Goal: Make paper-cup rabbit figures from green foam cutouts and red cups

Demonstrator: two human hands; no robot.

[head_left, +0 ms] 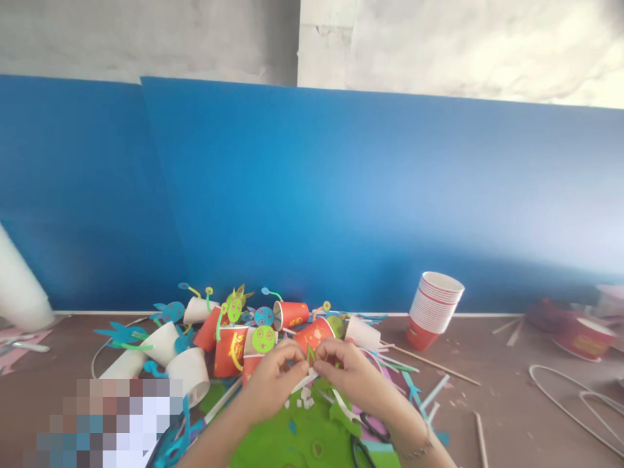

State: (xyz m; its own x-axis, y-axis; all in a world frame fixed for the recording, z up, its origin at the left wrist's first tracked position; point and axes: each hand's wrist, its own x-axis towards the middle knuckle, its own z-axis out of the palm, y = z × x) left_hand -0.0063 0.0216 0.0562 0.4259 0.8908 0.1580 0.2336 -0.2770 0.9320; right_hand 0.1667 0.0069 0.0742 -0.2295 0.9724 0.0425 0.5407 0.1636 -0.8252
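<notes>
Both hands meet at the lower middle of the head view, above green sheets [277,435]. Pinched between the fingertips of my left hand [279,378] and my right hand [348,372] is a small green paper piece [311,354]. Small white scraps [305,398] lie just below the fingers. Scissors with dark handles [374,427] rest beside my right wrist, partly covered by green paper. Red cups [314,333] and a round green paper face [264,338] are right behind my hands.
White cups [189,374] with blue and green paper parts lie at the left. A tilted cup stack [435,309] stands back right. Wooden sticks [436,364] and a pale cable [575,416] lie on the brown table [511,390]. A blue panel [341,195] rises behind.
</notes>
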